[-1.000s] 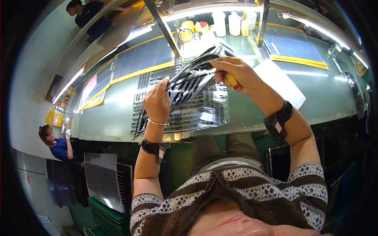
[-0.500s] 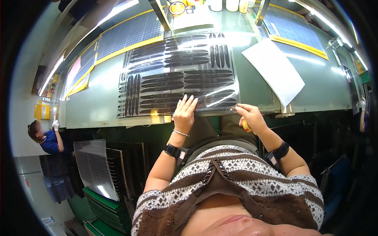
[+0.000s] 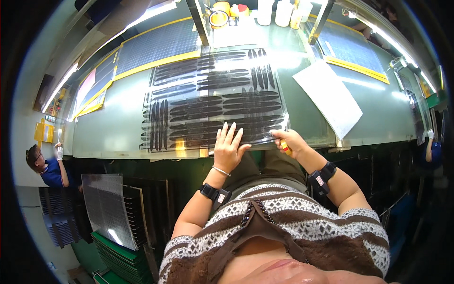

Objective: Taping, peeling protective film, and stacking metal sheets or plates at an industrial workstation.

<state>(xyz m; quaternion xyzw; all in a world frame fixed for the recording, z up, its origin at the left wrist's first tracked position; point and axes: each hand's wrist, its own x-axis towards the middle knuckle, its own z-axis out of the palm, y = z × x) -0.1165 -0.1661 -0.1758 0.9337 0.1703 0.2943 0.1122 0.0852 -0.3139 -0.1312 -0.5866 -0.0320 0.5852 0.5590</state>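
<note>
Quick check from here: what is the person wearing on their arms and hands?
Both hands are bare, no gloves. The left hand has a thin silver bracelet and a black wristband with a small tag. The right hand has a similar black wristband. Forearms are bare; the patterned brown-and-white sweater has short sleeves.

This is a factory floor, a manual workstation on a production line. A long green bench (image 3: pixel 118 128) with yellow-edged black mats (image 3: pixel 151 47) runs under strip lighting, and a clear sheet (image 3: pixel 213 102) of dark, blade-shaped parts lies on it. Stacks of panels (image 3: pixel 111 208) stand in racks below the bench. Bottles (image 3: pixel 283 9) and tape rolls (image 3: pixel 218 16) sit at the back, and another worker (image 3: pixel 45 165) in blue with white gloves stands nearby.
</note>
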